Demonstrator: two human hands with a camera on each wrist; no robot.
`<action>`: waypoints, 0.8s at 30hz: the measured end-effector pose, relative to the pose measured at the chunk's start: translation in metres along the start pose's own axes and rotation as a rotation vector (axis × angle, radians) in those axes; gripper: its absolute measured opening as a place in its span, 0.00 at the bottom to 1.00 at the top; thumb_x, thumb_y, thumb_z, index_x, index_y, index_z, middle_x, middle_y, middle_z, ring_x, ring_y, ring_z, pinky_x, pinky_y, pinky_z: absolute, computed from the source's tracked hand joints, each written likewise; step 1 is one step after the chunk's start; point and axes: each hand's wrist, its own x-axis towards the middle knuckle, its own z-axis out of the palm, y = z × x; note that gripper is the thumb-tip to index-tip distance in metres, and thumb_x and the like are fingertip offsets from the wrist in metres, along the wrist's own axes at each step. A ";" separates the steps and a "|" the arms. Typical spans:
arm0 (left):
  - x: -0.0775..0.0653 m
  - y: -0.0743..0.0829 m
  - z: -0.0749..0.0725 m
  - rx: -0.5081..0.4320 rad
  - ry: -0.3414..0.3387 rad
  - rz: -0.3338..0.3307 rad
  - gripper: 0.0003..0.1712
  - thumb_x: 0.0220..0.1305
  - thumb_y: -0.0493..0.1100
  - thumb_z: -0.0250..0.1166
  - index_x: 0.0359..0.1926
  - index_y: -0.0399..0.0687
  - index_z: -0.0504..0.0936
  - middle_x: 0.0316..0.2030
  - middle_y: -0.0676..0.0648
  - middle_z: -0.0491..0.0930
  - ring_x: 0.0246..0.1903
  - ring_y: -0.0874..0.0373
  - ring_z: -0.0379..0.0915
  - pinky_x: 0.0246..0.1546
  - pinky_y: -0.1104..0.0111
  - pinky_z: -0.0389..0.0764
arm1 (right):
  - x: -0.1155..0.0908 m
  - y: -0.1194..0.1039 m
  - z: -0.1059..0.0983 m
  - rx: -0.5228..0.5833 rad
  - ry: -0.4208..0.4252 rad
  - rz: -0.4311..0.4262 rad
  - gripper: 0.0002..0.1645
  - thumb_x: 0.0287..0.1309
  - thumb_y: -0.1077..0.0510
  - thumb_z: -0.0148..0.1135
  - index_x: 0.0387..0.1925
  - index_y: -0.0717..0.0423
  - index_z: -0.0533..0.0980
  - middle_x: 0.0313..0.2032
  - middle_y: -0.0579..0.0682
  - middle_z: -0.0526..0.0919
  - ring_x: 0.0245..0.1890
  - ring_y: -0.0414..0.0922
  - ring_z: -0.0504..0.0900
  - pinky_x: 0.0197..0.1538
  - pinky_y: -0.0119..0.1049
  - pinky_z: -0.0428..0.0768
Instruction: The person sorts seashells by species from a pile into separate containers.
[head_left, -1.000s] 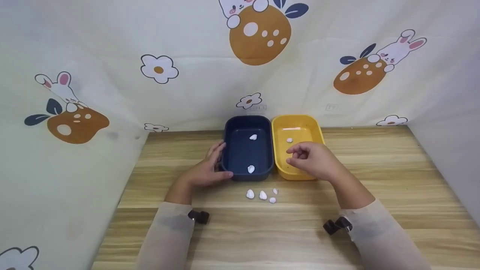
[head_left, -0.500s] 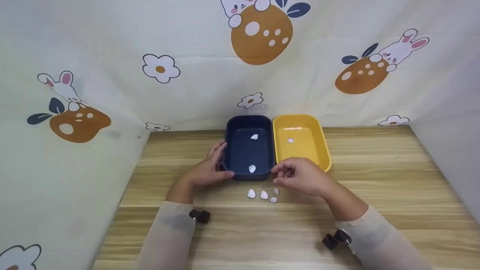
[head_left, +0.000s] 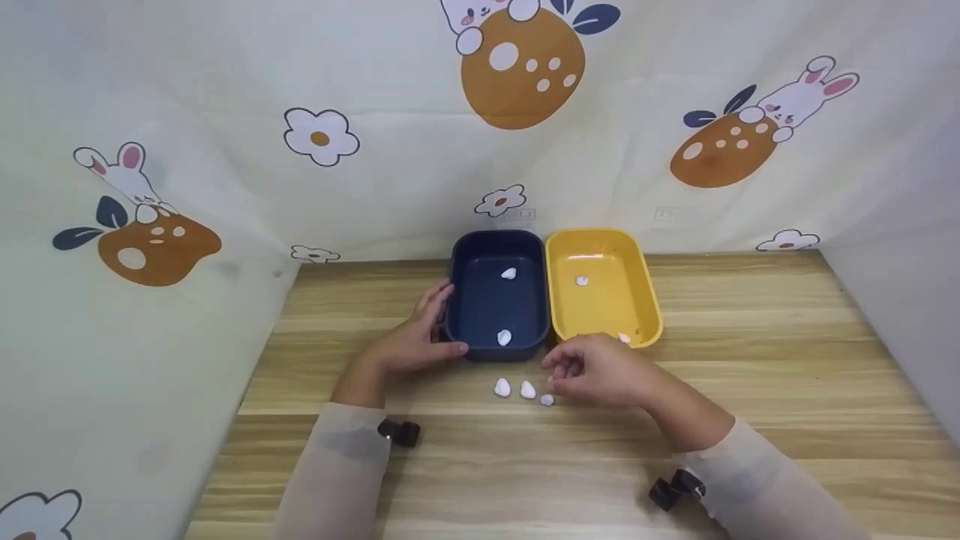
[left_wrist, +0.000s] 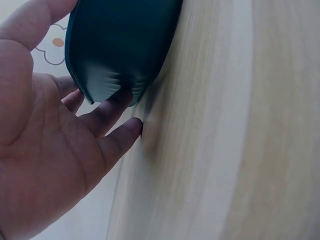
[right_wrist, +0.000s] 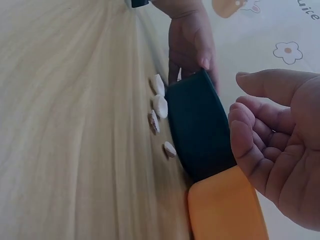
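Observation:
My left hand (head_left: 414,341) rests against the left side of a navy bin (head_left: 487,354), its thumb at the front left corner. In the left wrist view its fingers (left_wrist: 112,109) lie fairly straight along the bin's wall. My right hand (head_left: 604,370) hovers in front of a yellow bin (head_left: 655,304), fingers loosely bent. The right wrist view shows a gap between its thumb and fingers, with nothing held. Near its fingertips, small white shells lie on the table, including one shell (head_left: 528,390) and another shell (head_left: 547,400). The hand hides one small shell (right_wrist: 170,149) in the head view.
Two white shells, a far shell (head_left: 509,274) and a near shell (head_left: 504,337), lie inside the navy bin. The yellow bin holds a small shell (head_left: 582,281) and a pinkish piece (head_left: 623,338). A printed curtain (head_left: 405,180) hangs behind the wooden table (head_left: 480,480).
My right hand has come from over the yellow bin toward the front left, to beside the shells on the table. My left hand stays at the navy bin.

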 end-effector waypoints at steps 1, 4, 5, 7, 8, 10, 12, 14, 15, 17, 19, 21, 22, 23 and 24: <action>0.000 0.000 0.000 -0.003 -0.001 0.003 0.67 0.65 0.59 0.77 0.88 0.54 0.40 0.87 0.53 0.29 0.85 0.38 0.45 0.83 0.47 0.59 | 0.000 0.001 0.002 -0.002 -0.009 -0.004 0.14 0.60 0.58 0.77 0.47 0.57 0.88 0.32 0.42 0.89 0.35 0.38 0.85 0.40 0.27 0.85; 0.000 0.000 0.000 -0.007 -0.002 0.013 0.67 0.65 0.58 0.77 0.88 0.52 0.40 0.87 0.51 0.29 0.85 0.37 0.44 0.83 0.46 0.59 | 0.002 0.004 0.007 -0.013 -0.032 -0.010 0.15 0.59 0.58 0.78 0.47 0.59 0.88 0.31 0.42 0.88 0.34 0.37 0.84 0.40 0.27 0.84; 0.000 0.000 0.000 -0.003 -0.001 0.010 0.67 0.65 0.59 0.77 0.88 0.52 0.40 0.87 0.52 0.29 0.85 0.38 0.45 0.83 0.47 0.59 | 0.003 0.005 0.008 -0.017 -0.039 -0.010 0.15 0.59 0.58 0.78 0.47 0.59 0.88 0.31 0.42 0.88 0.33 0.37 0.84 0.39 0.27 0.84; 0.000 0.000 0.000 -0.001 0.000 0.012 0.67 0.65 0.58 0.77 0.88 0.51 0.40 0.87 0.52 0.29 0.85 0.39 0.45 0.83 0.47 0.59 | 0.003 0.009 0.011 -0.034 -0.053 -0.008 0.15 0.59 0.56 0.79 0.45 0.57 0.88 0.31 0.41 0.88 0.33 0.37 0.84 0.39 0.27 0.84; 0.000 0.000 0.000 0.003 0.002 0.011 0.67 0.65 0.58 0.77 0.88 0.52 0.40 0.87 0.52 0.29 0.85 0.40 0.45 0.83 0.47 0.59 | 0.004 0.010 0.012 -0.044 -0.061 -0.003 0.14 0.59 0.55 0.79 0.45 0.56 0.89 0.31 0.41 0.87 0.33 0.37 0.83 0.39 0.28 0.84; 0.001 0.000 0.001 0.001 0.002 0.014 0.67 0.65 0.58 0.77 0.88 0.51 0.40 0.87 0.52 0.29 0.85 0.40 0.45 0.84 0.48 0.58 | 0.004 0.013 0.015 -0.070 -0.076 0.007 0.12 0.59 0.54 0.78 0.44 0.53 0.89 0.30 0.39 0.87 0.33 0.36 0.83 0.38 0.28 0.83; 0.001 -0.001 0.001 -0.002 0.001 0.019 0.67 0.65 0.57 0.76 0.88 0.51 0.40 0.87 0.50 0.29 0.85 0.40 0.44 0.83 0.47 0.59 | 0.004 0.015 0.017 -0.094 -0.088 0.020 0.10 0.60 0.53 0.77 0.43 0.49 0.90 0.30 0.37 0.86 0.33 0.36 0.83 0.38 0.29 0.83; 0.001 -0.002 0.001 -0.005 -0.001 0.026 0.66 0.66 0.56 0.76 0.88 0.50 0.40 0.87 0.48 0.29 0.85 0.40 0.43 0.84 0.47 0.58 | 0.004 0.016 0.018 -0.111 -0.093 0.033 0.08 0.60 0.53 0.76 0.42 0.47 0.90 0.29 0.36 0.86 0.32 0.36 0.83 0.38 0.30 0.82; 0.001 -0.002 0.001 -0.007 -0.001 0.030 0.66 0.66 0.55 0.76 0.88 0.49 0.40 0.87 0.47 0.29 0.86 0.40 0.43 0.84 0.46 0.58 | 0.005 0.017 0.019 -0.120 -0.093 0.036 0.07 0.60 0.53 0.76 0.41 0.46 0.90 0.29 0.35 0.86 0.32 0.36 0.83 0.38 0.30 0.82; 0.001 -0.002 0.001 -0.007 0.001 0.027 0.66 0.66 0.55 0.76 0.88 0.50 0.40 0.87 0.48 0.29 0.86 0.40 0.43 0.84 0.47 0.57 | 0.005 0.018 0.020 -0.121 -0.093 0.045 0.06 0.60 0.53 0.76 0.40 0.45 0.90 0.29 0.36 0.85 0.32 0.36 0.82 0.37 0.31 0.82; 0.001 -0.002 0.001 -0.012 0.001 0.023 0.65 0.66 0.55 0.76 0.88 0.51 0.40 0.87 0.49 0.29 0.86 0.40 0.42 0.84 0.47 0.56 | 0.006 0.020 0.021 -0.118 -0.094 0.050 0.05 0.60 0.53 0.76 0.39 0.44 0.90 0.28 0.36 0.85 0.32 0.36 0.82 0.36 0.31 0.81; 0.001 -0.002 0.001 -0.013 0.001 0.020 0.66 0.66 0.55 0.76 0.88 0.51 0.40 0.87 0.49 0.29 0.86 0.40 0.43 0.84 0.47 0.56 | 0.007 0.022 0.022 -0.113 -0.100 0.050 0.06 0.60 0.54 0.77 0.40 0.44 0.90 0.28 0.36 0.85 0.31 0.36 0.81 0.36 0.30 0.80; 0.001 -0.002 0.001 -0.013 0.000 0.018 0.66 0.66 0.55 0.76 0.88 0.51 0.40 0.87 0.49 0.29 0.86 0.40 0.43 0.84 0.47 0.57 | 0.008 0.023 0.022 -0.108 -0.103 0.049 0.06 0.60 0.54 0.76 0.40 0.44 0.90 0.27 0.36 0.85 0.31 0.35 0.81 0.35 0.30 0.80; 0.001 -0.002 0.001 -0.014 -0.001 0.018 0.66 0.66 0.55 0.76 0.88 0.50 0.40 0.87 0.48 0.29 0.85 0.40 0.43 0.84 0.47 0.57 | 0.009 0.024 0.023 -0.103 -0.104 0.044 0.06 0.59 0.55 0.77 0.40 0.45 0.90 0.27 0.36 0.85 0.31 0.35 0.80 0.35 0.29 0.80; 0.001 -0.002 0.000 -0.013 -0.002 0.014 0.66 0.66 0.56 0.76 0.88 0.51 0.40 0.87 0.49 0.29 0.85 0.41 0.44 0.84 0.47 0.57 | 0.009 0.025 0.024 -0.101 -0.104 0.040 0.07 0.59 0.56 0.77 0.40 0.46 0.90 0.27 0.36 0.85 0.30 0.35 0.80 0.35 0.29 0.79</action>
